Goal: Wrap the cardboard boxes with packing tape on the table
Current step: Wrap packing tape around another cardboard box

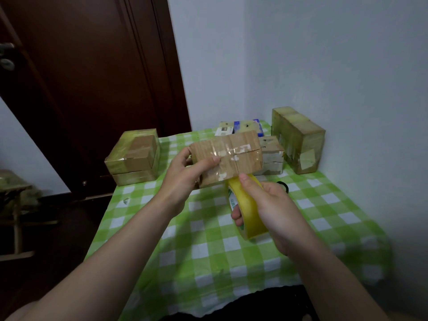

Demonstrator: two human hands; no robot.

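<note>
My left hand (185, 174) grips a brown cardboard box (231, 156) by its left end and holds it above the table, thumb on its near face. Old clear tape and torn white label bits mark the box. My right hand (266, 205) holds a yellow roll of packing tape (246, 209) just below the box's lower right edge, thumb on top of the roll, fingers through its core. The roll touches or nearly touches the box's underside.
The table wears a green and white checked cloth (208, 239). A taped two-box stack (134, 158) sits at the back left, a taped box (298, 140) leans at the back right wall, and smaller boxes (271, 158) lie behind the held one. A dark door (92, 77) stands left.
</note>
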